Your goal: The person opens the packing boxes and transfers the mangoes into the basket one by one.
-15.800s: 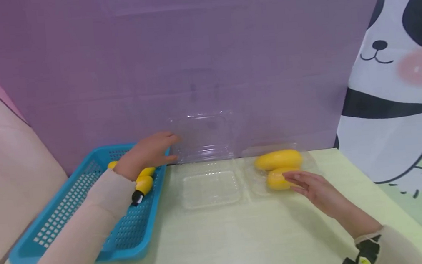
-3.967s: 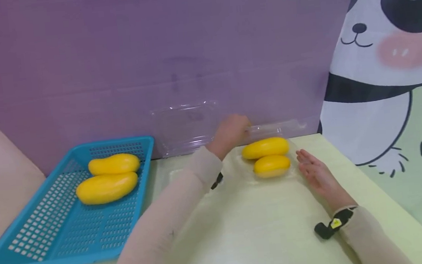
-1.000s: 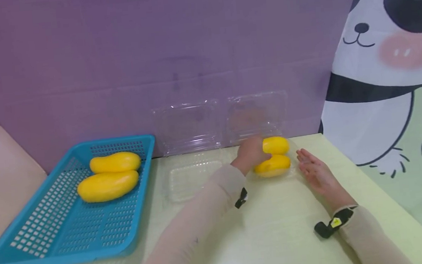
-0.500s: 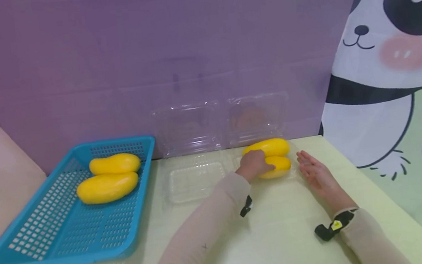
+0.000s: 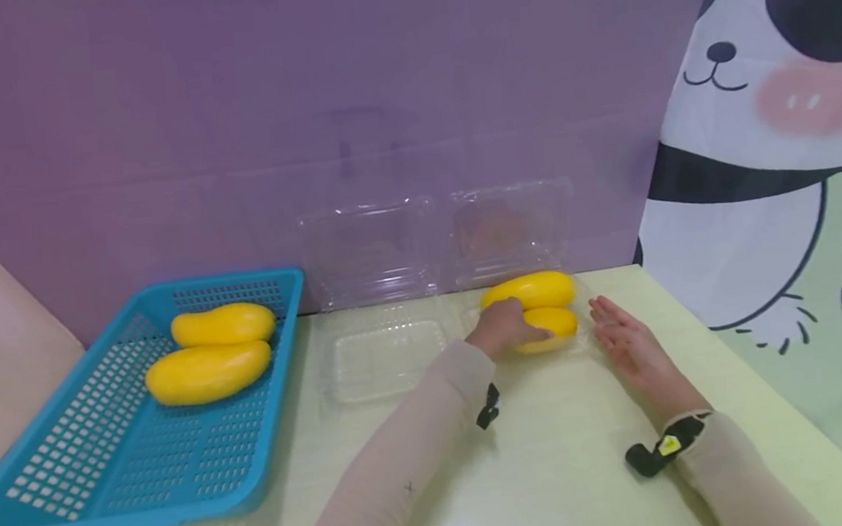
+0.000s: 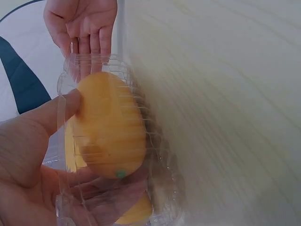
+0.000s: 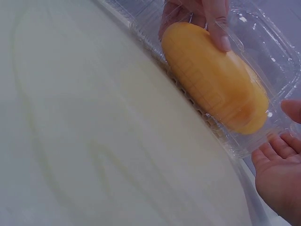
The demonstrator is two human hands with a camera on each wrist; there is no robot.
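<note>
My left hand (image 5: 504, 329) holds the near yellow mango (image 5: 557, 320) in the right-hand clear plastic clamshell box (image 7: 237, 143). In the left wrist view, the thumb lies on that mango (image 6: 110, 127) and the fingers reach behind it. A second mango (image 5: 539, 288) lies behind, along the box's back side. The lid (image 5: 512, 230) of this box stands upright against the purple backdrop. My right hand (image 5: 635, 349) is at the box's right end, its fingers extended and loosely bent by the plastic wall, gripping nothing. My left hand hides the box's left end.
A second clear clamshell box (image 5: 334, 387) stands to the left with its lid (image 5: 367, 251) raised. Further left is a blue perforated basket (image 5: 270, 426) holding two mangoes (image 5: 208, 373). The purple backdrop (image 5: 374, 75) rises at the table's back edge.
Fruit was in the basket under my left hand at first. Later that hand was at the right box's lid, which now stands upright; it has since come down onto the near mango. My right hand stays put.
</note>
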